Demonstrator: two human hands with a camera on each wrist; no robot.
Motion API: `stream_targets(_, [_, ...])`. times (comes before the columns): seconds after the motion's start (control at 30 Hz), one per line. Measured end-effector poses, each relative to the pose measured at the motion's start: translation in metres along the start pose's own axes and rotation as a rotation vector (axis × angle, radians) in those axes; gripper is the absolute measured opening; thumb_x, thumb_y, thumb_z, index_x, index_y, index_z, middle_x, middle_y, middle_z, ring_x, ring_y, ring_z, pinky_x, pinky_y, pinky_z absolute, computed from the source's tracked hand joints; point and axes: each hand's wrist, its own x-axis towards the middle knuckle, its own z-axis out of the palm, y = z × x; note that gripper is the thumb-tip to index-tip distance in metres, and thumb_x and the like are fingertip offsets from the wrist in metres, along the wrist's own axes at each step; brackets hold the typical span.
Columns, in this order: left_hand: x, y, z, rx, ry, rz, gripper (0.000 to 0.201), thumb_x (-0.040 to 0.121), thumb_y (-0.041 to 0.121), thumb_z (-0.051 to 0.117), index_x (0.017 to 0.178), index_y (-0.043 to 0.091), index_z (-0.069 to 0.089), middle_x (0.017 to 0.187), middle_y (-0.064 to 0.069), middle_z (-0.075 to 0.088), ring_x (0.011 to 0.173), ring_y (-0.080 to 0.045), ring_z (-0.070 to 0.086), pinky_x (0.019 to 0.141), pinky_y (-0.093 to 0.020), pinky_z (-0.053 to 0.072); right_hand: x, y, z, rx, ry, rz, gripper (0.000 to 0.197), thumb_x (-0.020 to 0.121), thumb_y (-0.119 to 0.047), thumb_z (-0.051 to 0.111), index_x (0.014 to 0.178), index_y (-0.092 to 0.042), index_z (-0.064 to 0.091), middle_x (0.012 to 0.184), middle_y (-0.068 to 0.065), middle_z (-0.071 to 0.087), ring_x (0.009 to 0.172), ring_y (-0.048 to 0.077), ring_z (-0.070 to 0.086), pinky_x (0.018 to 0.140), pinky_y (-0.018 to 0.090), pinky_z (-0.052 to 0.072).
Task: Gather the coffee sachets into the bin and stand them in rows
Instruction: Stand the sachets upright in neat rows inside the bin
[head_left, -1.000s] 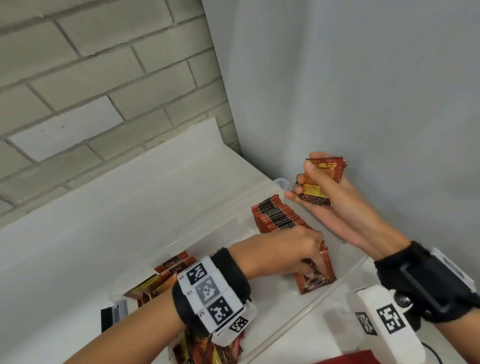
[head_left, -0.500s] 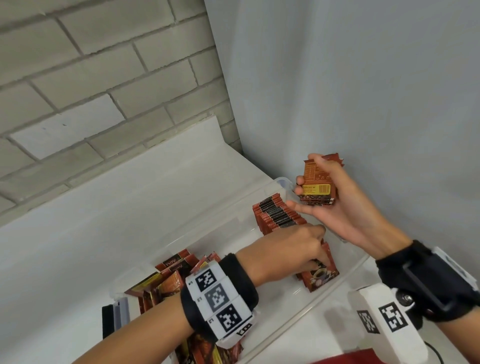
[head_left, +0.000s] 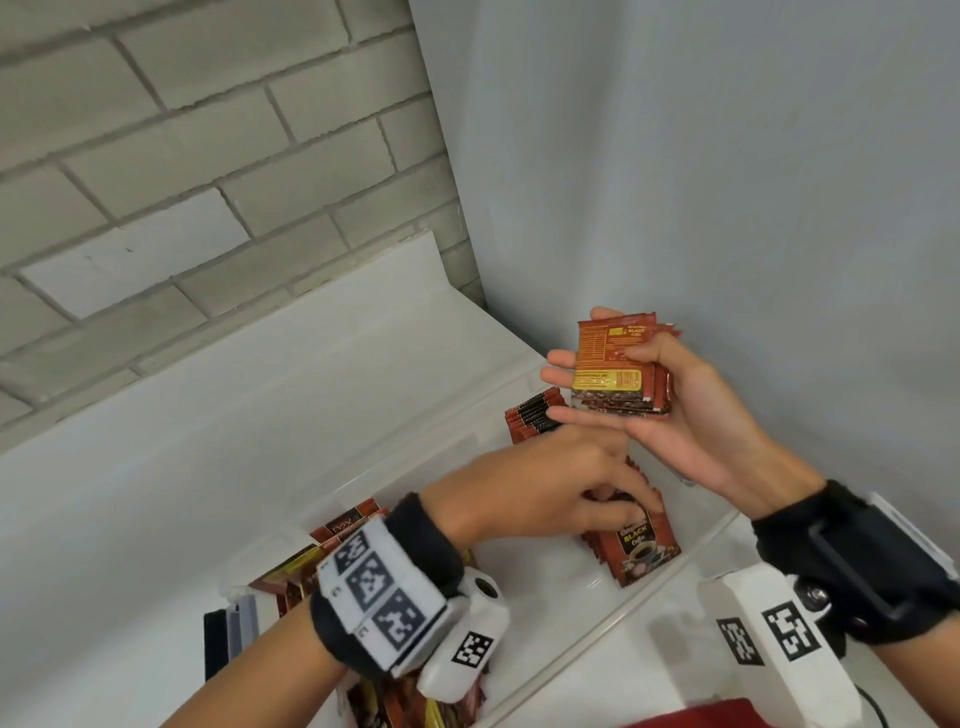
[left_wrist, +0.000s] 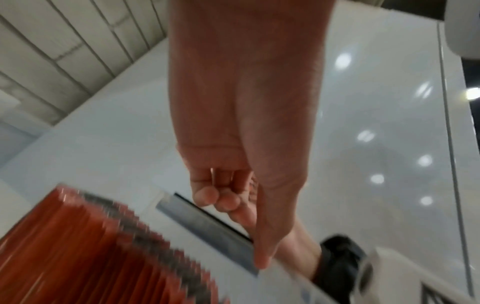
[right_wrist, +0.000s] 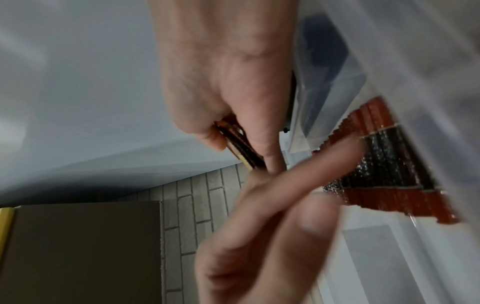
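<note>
Head view shows the right hand (head_left: 691, 415) gripping a small stack of sachets (head_left: 618, 364) above the bin (head_left: 675, 587). Left hand (head_left: 540, 483), fingers curled, presses the standing row (head_left: 636, 540). I judge one row is partly done; loose sachets (head_left: 332, 551) remain. White surface (head_left: 234, 415), brick wall (head_left: 208, 130).

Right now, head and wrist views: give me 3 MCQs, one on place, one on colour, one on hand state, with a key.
1. Where is the standing row of sachets?
A. in the clear bin
B. on the brick wall
C. on the floor

2. Main colour of the sachets?
A. blue
B. red-brown
C. green

3. The right hand is:
A. empty and flat
B. holding a small stack of sachets
C. out of view

Key: 1 A, the row stands inside the bin's walls. 2 B, the packs show red-brown. 3 B, thumb and fingers clasp the stack.
</note>
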Motion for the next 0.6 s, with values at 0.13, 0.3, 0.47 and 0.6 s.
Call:
stream_targets(0.13, [-0.014,0.000,-0.033,0.020,0.273,-0.053,0.017,0.092,0.019,0.062,0.101,0.012,0.074,0.080,0.005,0.056,0.070,0.004,0.045,0.068,-0.006,0.033,0.000,0.000,0.000,-0.073,0.023,0.004,0.047,0.088,-0.011,0.048,0.133,0.001,0.047,0.114,0.020,0.067,0.102,0.029,0.068,0.079,0.040,0.058])
stream_targets(0.3, [-0.018,-0.010,-0.048,0.041,0.630,-0.303,0.012,0.092,0.027,0.063,0.103,0.023,0.058,0.088,0.015,0.047,0.077,0.004,0.046,0.066,-0.005,0.035,-0.002,0.001,0.002,-0.208,-0.018,0.028,0.043,0.086,-0.004,0.055,0.128,-0.001,0.052,0.120,0.020,0.065,0.110,0.035,0.064,0.088,0.055,0.052])
stream_targets(0.47, [-0.018,-0.020,-0.048,-0.118,0.632,-0.470,0.036,0.090,0.033,0.063,0.124,0.026,0.054,0.097,0.020,0.055,0.089,0.010,0.054,0.072,-0.005,0.045,-0.003,0.001,0.002,-0.265,-0.007,0.067,0.041,0.083,-0.003,0.058,0.124,-0.002,0.055,0.115,0.019,0.068,0.105,0.033,0.066,0.083,0.046,0.057])
stream_targets(0.6, [-0.021,-0.022,-0.051,-0.245,0.666,-0.440,0.018,0.089,0.026,0.066,0.107,0.026,0.068,0.095,0.007,0.070,0.092,-0.003,0.063,0.081,-0.024,0.053,-0.002,0.000,0.004,-0.322,0.001,0.061,0.039,0.084,-0.022,0.056,0.120,-0.006,0.058,0.109,0.016,0.071,0.100,0.029,0.069,0.076,0.037,0.060])
